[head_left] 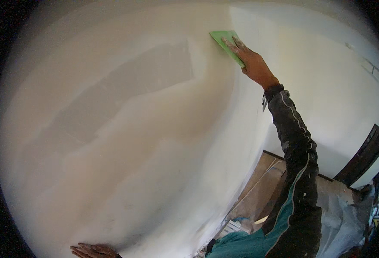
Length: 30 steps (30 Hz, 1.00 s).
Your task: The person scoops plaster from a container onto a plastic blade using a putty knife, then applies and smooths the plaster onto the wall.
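My right hand [254,65] reaches up high and presses a thin, flat green sheet [224,42] against the wall, close to the corner. Its fingers lie spread over the sheet, with the thumb side partly hidden; what the sheet is made of I cannot tell. Pale dust marks those fingertips. At the lower left, my left hand [94,250] rests against the same wall with fingers stretched out and nothing in it, cut off by the frame's bottom edge. The off-white wall [155,112] bears a greyer, smoother band [133,75] across its upper part.
Another pale wall [314,94] meets this one at the right. A dark curved panel [363,155] leans there, near clear plastic sheeting [340,223]. Brown covering [258,185] lies on the floor, with white strips [232,228] and a pale wooden stick [261,220].
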Available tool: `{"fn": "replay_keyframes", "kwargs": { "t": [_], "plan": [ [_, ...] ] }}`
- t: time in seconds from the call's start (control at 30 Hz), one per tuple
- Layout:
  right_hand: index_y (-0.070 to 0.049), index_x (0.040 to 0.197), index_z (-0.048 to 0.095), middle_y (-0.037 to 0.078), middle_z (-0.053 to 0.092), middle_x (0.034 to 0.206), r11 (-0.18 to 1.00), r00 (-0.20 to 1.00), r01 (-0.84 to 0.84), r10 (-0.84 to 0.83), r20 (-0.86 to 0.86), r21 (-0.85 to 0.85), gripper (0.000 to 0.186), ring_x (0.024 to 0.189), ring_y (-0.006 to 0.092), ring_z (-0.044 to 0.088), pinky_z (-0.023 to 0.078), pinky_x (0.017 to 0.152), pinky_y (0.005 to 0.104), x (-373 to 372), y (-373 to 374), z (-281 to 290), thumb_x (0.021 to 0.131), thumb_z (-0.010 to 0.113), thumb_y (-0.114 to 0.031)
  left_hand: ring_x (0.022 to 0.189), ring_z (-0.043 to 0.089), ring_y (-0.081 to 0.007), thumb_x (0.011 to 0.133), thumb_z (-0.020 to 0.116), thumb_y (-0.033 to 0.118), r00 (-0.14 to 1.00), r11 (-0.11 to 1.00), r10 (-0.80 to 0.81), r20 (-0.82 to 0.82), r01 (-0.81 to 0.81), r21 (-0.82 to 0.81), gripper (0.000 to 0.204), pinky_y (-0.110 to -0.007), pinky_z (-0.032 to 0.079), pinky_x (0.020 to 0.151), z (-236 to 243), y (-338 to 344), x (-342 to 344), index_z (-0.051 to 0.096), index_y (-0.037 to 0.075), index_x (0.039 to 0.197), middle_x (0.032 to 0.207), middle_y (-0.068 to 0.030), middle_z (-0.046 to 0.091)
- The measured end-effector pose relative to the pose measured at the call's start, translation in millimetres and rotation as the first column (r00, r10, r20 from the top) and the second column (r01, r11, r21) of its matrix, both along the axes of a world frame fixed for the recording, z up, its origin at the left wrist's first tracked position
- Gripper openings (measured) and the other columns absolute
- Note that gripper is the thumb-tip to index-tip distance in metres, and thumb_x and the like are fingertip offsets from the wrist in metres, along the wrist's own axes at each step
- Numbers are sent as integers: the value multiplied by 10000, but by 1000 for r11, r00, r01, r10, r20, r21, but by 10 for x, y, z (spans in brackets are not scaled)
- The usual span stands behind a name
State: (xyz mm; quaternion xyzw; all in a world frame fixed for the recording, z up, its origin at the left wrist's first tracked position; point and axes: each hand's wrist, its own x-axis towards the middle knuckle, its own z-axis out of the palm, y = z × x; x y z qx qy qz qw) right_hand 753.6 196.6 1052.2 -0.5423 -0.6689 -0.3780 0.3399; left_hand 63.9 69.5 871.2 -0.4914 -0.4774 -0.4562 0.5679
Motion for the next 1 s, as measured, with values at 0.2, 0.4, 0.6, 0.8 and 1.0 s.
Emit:
{"fn": "replay_keyframes", "kwargs": {
  "t": [0.2, 0.4, 0.6, 0.8, 1.0],
  "plan": [
    [-321, 1537, 190, 255, 359, 1485, 995, 994, 52, -60, -95, -87, 1053, 1193, 392, 553, 543, 921, 437, -70, 138, -354, 682, 632, 107, 1383, 321, -447, 1039, 327, 380, 997, 998, -60, 50, 61, -8, 502, -609, 249, 1103, 143, 324, 219, 524, 53, 1364, 1487, -238, 390],
    [-260, 1531, 216, 252, 425, 1433, 966, 911, -16, -93, -402, -260, 972, 1017, 464, 598, 535, 910, 468, -557, 57, -663, 707, 579, 108, 1386, 320, -442, 1034, 349, 381, 997, 997, -73, 26, 73, 3, 495, -602, 255, 1101, 262, 427, 133, 518, 61, 1372, 1481, -249, 391],
    [-158, 1545, 136, 292, 605, 1155, 979, 920, -37, -45, -390, -200, 900, 867, 458, 635, 537, 801, 524, -1399, -303, -842, 784, 570, 47, 1386, 320, -439, 1034, 359, 381, 996, 997, -77, 54, 77, 0, 495, -594, 259, 1100, 281, 192, -132, 519, 57, 1371, 1480, -245, 395],
    [-6, 1525, 99, 217, 598, 644, 964, 857, -92, -50, -513, -248, 870, 627, 426, 606, 506, 652, 532, -2321, -699, -714, 805, 588, -35, 1383, 325, -442, 1040, 356, 377, 986, 998, -67, 150, 65, 19, 484, -598, 267, 1094, 197, -19, -366, 528, 62, 1365, 1480, -226, 406],
    [69, 1493, 141, 218, 631, 731, 952, 843, -146, -22, -538, -268, 914, 664, 391, 650, 541, 639, 502, -3097, -1042, -531, 743, 637, -96, 1370, 359, -427, 1052, 330, 297, 988, 989, 146, 41, -146, -6, 449, -557, 309, 1092, 148, -66, -576, 461, 50, 1404, 1487, -206, 402]
  ]
}}
